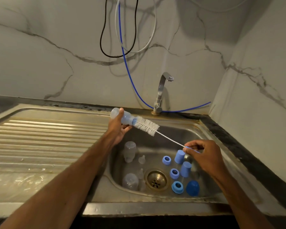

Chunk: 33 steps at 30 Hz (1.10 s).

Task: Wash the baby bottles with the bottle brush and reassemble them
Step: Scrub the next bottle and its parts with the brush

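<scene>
Baby bottle [115,113] sits in the curled grip of the left hand [117,130] above the sink [155,208], bottle brush [148,126] tip in its neck — right hand [203,156] pinching the handle — while two more bottles [130,151], rings [166,160] and caps [179,156] below lie apart, so most work probably remains.

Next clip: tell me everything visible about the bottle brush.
The bottle brush has a white bristle head on a thin twisted wire stem ending in a blue handle. It slants above the sink, its tip inside the mouth of the clear bottle the left hand grips, most bristles outside. The right hand pinches the handle.
</scene>
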Tool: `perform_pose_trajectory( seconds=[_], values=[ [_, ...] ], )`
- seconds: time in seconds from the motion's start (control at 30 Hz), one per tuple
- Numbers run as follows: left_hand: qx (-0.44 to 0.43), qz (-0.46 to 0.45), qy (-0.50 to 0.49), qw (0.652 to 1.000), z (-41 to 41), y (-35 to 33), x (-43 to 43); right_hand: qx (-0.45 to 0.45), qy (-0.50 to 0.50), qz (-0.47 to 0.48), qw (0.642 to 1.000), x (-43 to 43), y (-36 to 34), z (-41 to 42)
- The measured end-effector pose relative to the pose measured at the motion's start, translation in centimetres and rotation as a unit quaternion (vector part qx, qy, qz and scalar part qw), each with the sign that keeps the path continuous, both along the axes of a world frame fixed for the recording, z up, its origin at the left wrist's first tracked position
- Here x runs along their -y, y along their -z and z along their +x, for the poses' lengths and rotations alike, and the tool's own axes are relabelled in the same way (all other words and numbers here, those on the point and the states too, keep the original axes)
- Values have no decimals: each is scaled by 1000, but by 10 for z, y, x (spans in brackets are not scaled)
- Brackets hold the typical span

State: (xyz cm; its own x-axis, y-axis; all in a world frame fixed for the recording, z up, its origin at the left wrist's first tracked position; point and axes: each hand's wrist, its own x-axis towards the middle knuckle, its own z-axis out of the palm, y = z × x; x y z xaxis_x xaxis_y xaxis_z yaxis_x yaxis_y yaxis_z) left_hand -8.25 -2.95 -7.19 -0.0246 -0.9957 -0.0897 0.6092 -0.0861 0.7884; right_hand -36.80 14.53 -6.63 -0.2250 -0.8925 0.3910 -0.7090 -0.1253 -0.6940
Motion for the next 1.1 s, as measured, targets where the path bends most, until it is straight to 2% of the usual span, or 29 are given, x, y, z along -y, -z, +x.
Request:
perform_pose_trajectory(
  seconds=[0.13,0.27,0.3,0.4,0.57,0.67,0.77,0.97,1.03,1.1],
  values=[
    [6,-19,39,999,-1,0,-2,20,-16,12,1000,-7,-3,3],
    [-18,-19,74,997,-6,-3,-7,88,-42,182,978,-7,-5,13],
    [-22,-17,70,997,-7,-4,-7,105,-47,198,973,-7,-5,14],
    [-18,-3,34,999,-7,-3,-5,126,-55,139,981,-8,-7,10],
    [-30,7,19,999,-2,-2,-4,91,-55,60,993,-13,-7,4],
    [-7,4,18,1000,-3,-1,-6,85,-67,113,988,-10,-8,9],
    [18,2,7,1000,-4,0,-5,116,-73,193,972,-7,-6,14],
    [33,6,7,999,-6,1,-6,99,-95,81,987,-17,-16,9],
    [27,7,27,999,-7,2,-7,105,-91,101,985,-14,-11,6],
    [-2,20,31,999,-6,0,-8,117,-87,163,976,-10,-7,6]
  ],
)
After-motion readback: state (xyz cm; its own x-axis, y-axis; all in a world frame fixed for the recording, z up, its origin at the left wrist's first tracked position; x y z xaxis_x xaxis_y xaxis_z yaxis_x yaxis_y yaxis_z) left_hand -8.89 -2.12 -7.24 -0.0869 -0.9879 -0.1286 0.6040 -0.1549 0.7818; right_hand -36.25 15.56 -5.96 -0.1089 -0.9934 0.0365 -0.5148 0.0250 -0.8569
